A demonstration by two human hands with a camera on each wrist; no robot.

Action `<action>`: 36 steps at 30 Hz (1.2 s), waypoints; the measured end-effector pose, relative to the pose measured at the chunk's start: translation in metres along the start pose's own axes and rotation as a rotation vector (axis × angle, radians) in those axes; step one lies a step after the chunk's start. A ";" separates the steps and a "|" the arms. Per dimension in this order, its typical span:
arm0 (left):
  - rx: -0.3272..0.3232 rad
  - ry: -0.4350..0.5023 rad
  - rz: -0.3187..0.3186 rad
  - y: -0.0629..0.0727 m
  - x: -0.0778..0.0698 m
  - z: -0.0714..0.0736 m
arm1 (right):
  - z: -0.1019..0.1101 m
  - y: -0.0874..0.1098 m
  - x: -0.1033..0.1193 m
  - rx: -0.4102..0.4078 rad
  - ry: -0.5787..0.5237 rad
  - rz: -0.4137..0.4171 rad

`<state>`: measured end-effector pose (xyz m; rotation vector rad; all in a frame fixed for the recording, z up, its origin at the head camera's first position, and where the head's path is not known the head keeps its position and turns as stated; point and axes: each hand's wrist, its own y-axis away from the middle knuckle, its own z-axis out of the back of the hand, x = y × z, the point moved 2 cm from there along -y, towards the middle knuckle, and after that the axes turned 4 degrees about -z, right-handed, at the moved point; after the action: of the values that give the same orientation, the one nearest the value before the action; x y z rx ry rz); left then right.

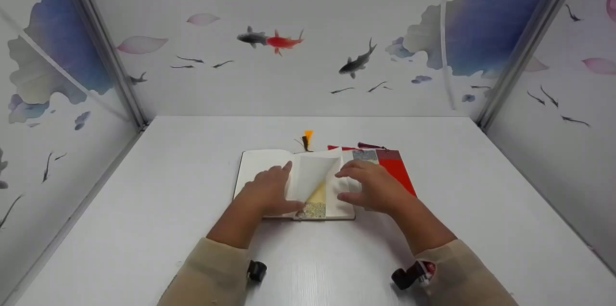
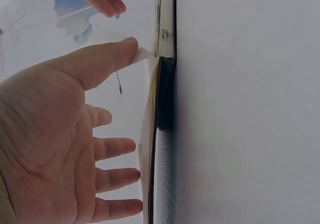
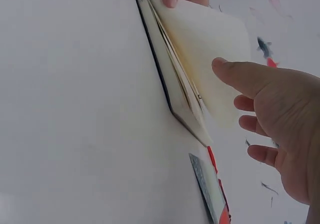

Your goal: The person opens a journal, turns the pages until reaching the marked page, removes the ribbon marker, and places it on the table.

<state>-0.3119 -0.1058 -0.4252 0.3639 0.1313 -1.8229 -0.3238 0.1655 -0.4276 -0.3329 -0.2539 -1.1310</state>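
An open notebook (image 1: 260,161) lies on the white table, one thin page (image 1: 313,171) lifted and slanting up from it. Under that page a bookmark-like yellow strip (image 1: 315,210) with a patterned lower end shows. My left hand (image 1: 269,190) rests over the left page with fingers extended, and its thumb (image 2: 125,54) touches the raised page near the spine. Beside the page's free edge is my right hand (image 1: 373,185), fingers loosely bent and thumb apart from them. In the right wrist view, nothing is between the right thumb (image 3: 235,74) and fingers.
Right of the notebook, partly behind my right hand, lie a red card (image 1: 400,175) and a grey patterned card (image 1: 365,155). A dark red tassel (image 1: 370,146) and an orange tassel (image 1: 308,135) stick out at the back. A printed wall panel (image 1: 308,89) stands behind the table.
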 end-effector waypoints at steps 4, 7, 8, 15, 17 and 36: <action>-0.030 0.004 -0.032 0.001 0.001 0.001 | -0.007 -0.001 -0.004 0.105 0.025 -0.085; -0.063 -0.006 -0.069 0.002 0.000 0.003 | -0.013 -0.001 -0.006 0.182 0.053 -0.121; -0.080 -0.011 -0.081 0.002 0.000 0.004 | -0.015 -0.001 -0.007 0.207 0.061 -0.132; -0.169 -0.035 -0.134 0.002 -0.004 0.008 | -0.021 -0.001 -0.010 0.336 0.077 -0.152; -0.195 -0.049 -0.148 0.002 -0.006 0.009 | -0.021 -0.001 -0.010 0.356 0.070 -0.156; -0.164 -0.223 -0.178 0.001 -0.012 0.012 | -0.021 -0.001 -0.008 0.381 0.035 -0.189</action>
<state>-0.3098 -0.0984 -0.4103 0.0329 0.1610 -1.9986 -0.3269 0.1638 -0.4494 0.0505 -0.4689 -1.2437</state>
